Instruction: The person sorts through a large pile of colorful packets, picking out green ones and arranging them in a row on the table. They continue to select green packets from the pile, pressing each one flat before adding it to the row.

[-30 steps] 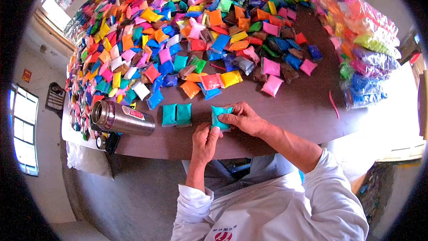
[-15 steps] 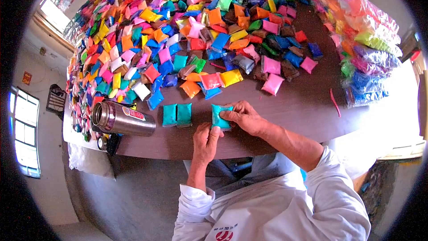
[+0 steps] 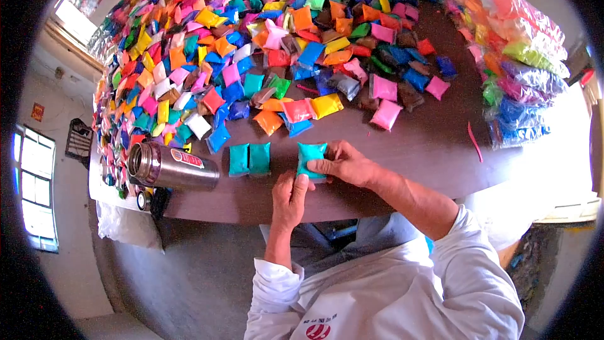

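Note:
A teal packet (image 3: pixel 311 155) is held upright between both hands near the table's front edge. My right hand (image 3: pixel 345 164) grips its right side, thumb across the front. Below it, my left hand (image 3: pixel 291 195) pinches the packet's lower left corner with the thumb. Two more teal packets, one on the left (image 3: pixel 239 160) and one on the right (image 3: pixel 259 158), lie side by side on the dark table (image 3: pixel 402 151), left of the hands. Beyond them are a red packet (image 3: pixel 298 111) and a yellow packet (image 3: pixel 327 106).
A steel flask (image 3: pixel 179 165) lies on its side at the left, a round lid (image 3: pixel 144 200) near it. A large heap of coloured packets (image 3: pixel 207 44) covers the table's far side. Clear bags of packets (image 3: pixel 522 88) are stacked at the right. A pink strip (image 3: pixel 474 142) lies before them.
My right thumb has slid slightly down and left across the teal packet. Both hands still hold it in nearly the same place. The view has shifted slightly.

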`<state>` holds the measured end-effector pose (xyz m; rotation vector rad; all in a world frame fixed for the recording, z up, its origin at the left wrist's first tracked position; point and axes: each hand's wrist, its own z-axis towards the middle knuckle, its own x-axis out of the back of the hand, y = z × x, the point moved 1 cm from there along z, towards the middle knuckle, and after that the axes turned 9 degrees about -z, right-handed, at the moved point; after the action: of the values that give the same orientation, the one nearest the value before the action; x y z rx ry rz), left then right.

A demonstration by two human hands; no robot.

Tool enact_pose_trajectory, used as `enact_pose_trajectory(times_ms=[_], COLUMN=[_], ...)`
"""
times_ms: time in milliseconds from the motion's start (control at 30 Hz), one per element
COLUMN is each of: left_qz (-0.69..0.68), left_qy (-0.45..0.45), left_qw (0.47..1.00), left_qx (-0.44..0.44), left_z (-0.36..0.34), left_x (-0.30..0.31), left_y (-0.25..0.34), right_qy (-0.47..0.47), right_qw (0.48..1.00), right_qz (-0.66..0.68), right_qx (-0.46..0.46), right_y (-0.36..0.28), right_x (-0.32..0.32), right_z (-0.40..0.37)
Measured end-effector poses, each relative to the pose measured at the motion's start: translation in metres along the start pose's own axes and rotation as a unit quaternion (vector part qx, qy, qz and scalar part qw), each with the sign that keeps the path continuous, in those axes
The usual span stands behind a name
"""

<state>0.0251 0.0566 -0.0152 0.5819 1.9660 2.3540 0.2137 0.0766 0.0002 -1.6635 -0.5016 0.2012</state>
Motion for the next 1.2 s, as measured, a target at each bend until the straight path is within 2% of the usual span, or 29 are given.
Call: enact_pose_trajectory(times_ms=[67, 100, 167, 200, 300, 367, 433, 533, 667, 933, 1033, 1200], left_qz=[-0.031, -0.063, -0.075, -0.088, -0.062, -0.047, -0.033, -0.026, -0.021, 0.000, -0.020, 0.022], left_qy=[0.010, 0.019, 0.021, 0.023, 0.018, 0.011, 0.003, 0.007, 0.009, -0.003, 0.004, -0.026], left_qw=[0.999, 0.998, 0.997, 0.995, 0.997, 0.999, 0.999, 1.000, 1.000, 1.000, 1.000, 0.999], left_qx=[0.009, 0.015, 0.021, 0.027, 0.032, 0.023, 0.014, 0.000, 0.008, -0.020, 0.010, -0.034], left_z=[0.001, 0.001, 0.000, 0.000, 0.000, 0.000, 0.001, 0.001, 0.001, 0.000, 0.001, 0.002], left_x=[-0.001, -0.001, 0.002, 0.003, 0.004, 0.004, 0.003, 0.002, -0.001, 0.000, -0.001, -0.002], left_y=[0.002, 0.003, 0.000, -0.002, -0.002, 0.002, 0.003, 0.001, 0.003, 0.002, 0.005, 0.006], right_qy=[0.006, 0.006, -0.056, -0.064, -0.050, -0.054, -0.029, -0.013, 0.011, 0.050, 0.065, 0.066], right_qw=[0.977, 0.977, 0.970, 0.978, 0.991, 0.986, 0.995, 0.990, 0.987, 0.994, 0.993, 0.991], right_qz=[0.213, 0.214, 0.238, 0.196, 0.118, 0.152, 0.092, 0.121, 0.155, 0.081, 0.090, 0.109], right_qx=[-0.014, -0.014, -0.014, 0.017, 0.025, 0.030, 0.022, 0.069, 0.048, 0.048, 0.027, 0.050], right_y=[0.008, 0.008, 0.007, 0.003, 0.005, 0.009, 0.007, -0.001, -0.005, 0.009, -0.001, 0.003], right_x=[-0.001, 0.001, 0.004, 0.003, -0.002, -0.003, -0.002, -0.005, -0.011, -0.010, -0.013, -0.013], right_z=[0.007, 0.008, 0.008, 0.007, 0.008, 0.008, 0.006, 0.004, 0.002, 0.005, 0.002, 0.003])
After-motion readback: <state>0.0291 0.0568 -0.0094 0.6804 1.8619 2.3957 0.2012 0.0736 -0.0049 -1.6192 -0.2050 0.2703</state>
